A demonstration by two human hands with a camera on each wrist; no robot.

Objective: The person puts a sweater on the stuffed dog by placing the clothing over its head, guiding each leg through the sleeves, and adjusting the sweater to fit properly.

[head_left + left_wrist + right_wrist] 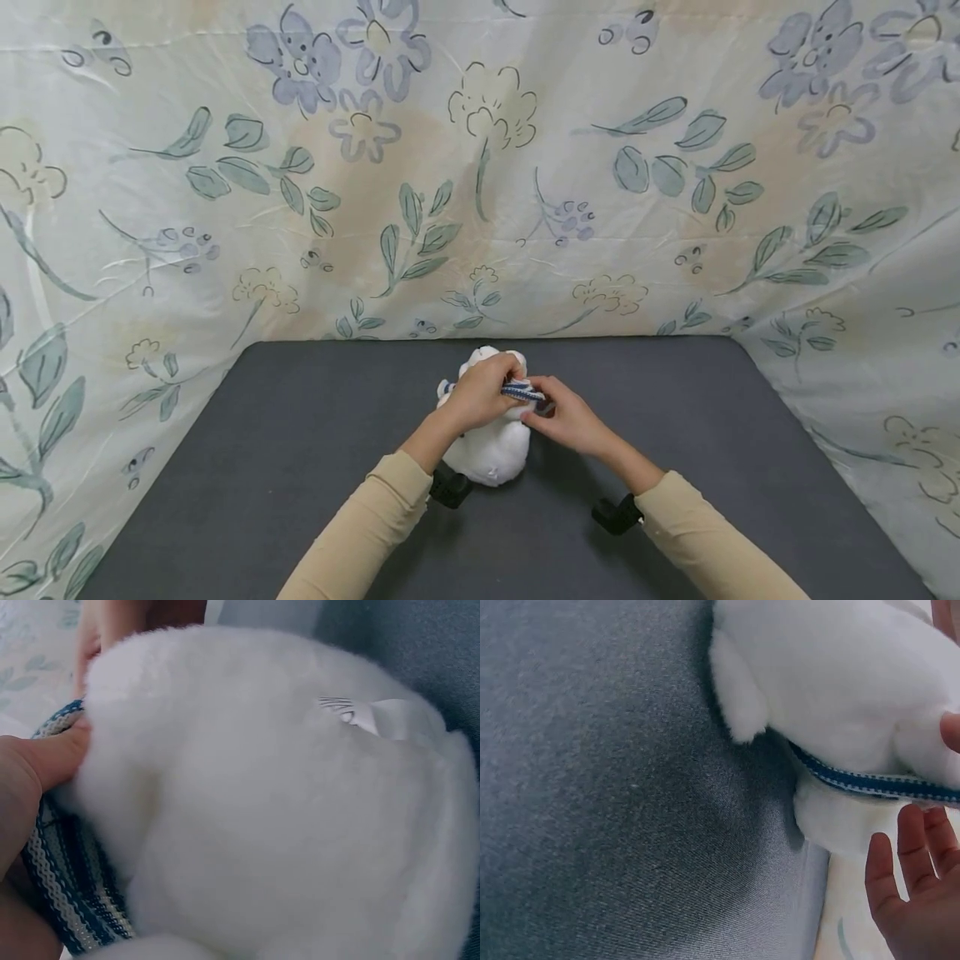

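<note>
A white plush toy [491, 454] sits on the dark table, its back toward the head camera. A knitted scarf [522, 390] with blue and white stripes goes around its neck. My left hand [480, 396] lies over the toy's upper part and pinches the scarf [75, 885], the thumb [60, 754] pressed on the band in the left wrist view. On the toy's other side is my right hand [566, 417]. In the right wrist view its fingers [913, 851] are spread and loosely bent near the scarf [877, 782]. A white label [375, 716] sticks out of the fur.
The dark grey table [300, 433] extends around the toy. Behind it and at both sides hangs a flower-patterned cloth [487, 233]. Black wrist cameras [617, 515] sit below both forearms.
</note>
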